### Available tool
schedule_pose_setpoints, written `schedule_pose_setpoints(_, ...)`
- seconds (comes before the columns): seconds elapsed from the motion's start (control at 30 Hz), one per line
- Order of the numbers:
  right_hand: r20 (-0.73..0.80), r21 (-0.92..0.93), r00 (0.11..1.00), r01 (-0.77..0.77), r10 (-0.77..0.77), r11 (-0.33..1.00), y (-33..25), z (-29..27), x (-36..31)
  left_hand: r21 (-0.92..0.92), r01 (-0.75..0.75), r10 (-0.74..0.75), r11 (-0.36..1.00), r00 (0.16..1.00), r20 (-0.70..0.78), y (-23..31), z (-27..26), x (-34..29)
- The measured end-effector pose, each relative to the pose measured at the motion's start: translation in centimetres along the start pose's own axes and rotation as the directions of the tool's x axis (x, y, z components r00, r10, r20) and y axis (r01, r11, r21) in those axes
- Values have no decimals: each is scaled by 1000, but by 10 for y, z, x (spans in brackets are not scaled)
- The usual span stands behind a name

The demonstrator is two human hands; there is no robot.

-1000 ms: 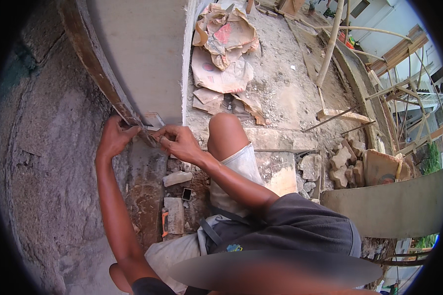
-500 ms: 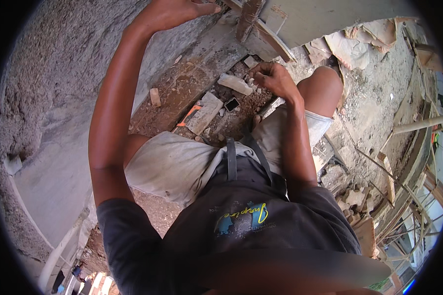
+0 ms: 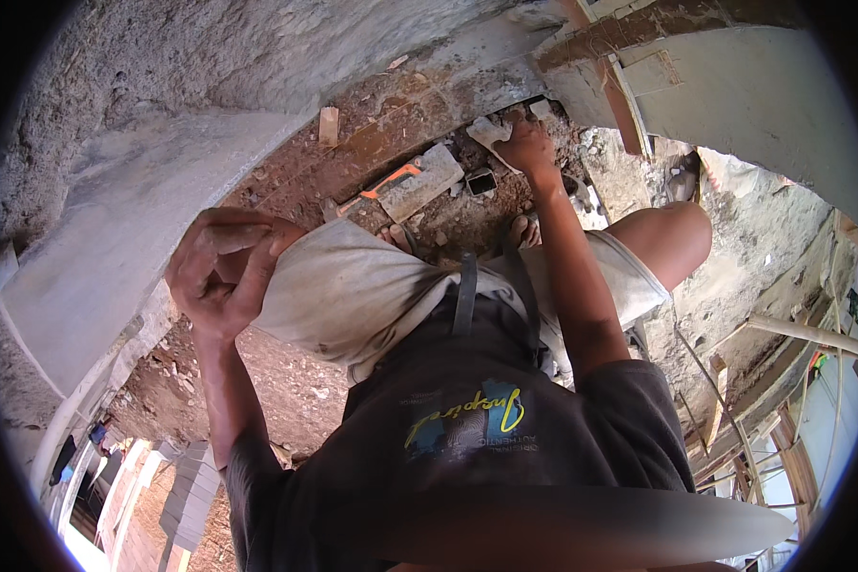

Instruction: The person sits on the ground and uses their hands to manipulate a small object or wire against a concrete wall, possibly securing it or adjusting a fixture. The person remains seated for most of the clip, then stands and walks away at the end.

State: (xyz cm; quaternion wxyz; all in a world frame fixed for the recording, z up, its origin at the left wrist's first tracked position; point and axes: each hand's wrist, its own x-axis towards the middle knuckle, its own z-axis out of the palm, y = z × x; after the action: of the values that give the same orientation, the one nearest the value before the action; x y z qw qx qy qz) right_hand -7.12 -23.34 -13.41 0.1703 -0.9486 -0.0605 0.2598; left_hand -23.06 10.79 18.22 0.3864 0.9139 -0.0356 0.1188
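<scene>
My right hand [image 3: 527, 145] reaches to the far middle, fingers bent around the near right end of a broken piece of concrete [image 3: 487, 132]. The fingertips are partly hidden. My left hand [image 3: 221, 272] is raised beside my left knee. Its fingers are loosely curled, with a gap to the thumb, and nothing shows in it. Between my feet and the wall lie a grey rectangular block [image 3: 421, 183], an orange-edged tool [image 3: 379, 186] along its left side and a small dark square object with a pale rim [image 3: 481, 181].
A rough plastered wall [image 3: 219, 67] rises at the far left. A small brick piece [image 3: 329, 126] lies at its foot. Wooden boards [image 3: 629, 105] and a grey panel [image 3: 763, 95] stand at the far right. Poles and sticks [image 3: 801, 334] lean at the right edge.
My left hand has come down from the far top to beside my left knee. The right hand has moved onto the broken piece of concrete. The whole view has shifted.
</scene>
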Motion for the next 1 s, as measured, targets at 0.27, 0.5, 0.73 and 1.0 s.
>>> schedule_pose_setpoints(0.27,-18,-312,995,-97,96,945,20,78,8,106,-59,58,993,998,8,-6,24,-103)
schedule_pose_setpoints(0.5,40,-218,980,-184,197,959,34,0,16,147,-57,57,988,998,3,-14,18,-124)
schedule_pose_setpoints(0.73,-265,-426,963,-62,-58,903,38,-18,-5,225,-37,48,974,998,-43,-8,23,-138)
schedule_pose_setpoints(1.0,104,183,925,344,-366,921,-141,56,12,240,-24,54,970,992,-117,7,34,-161)
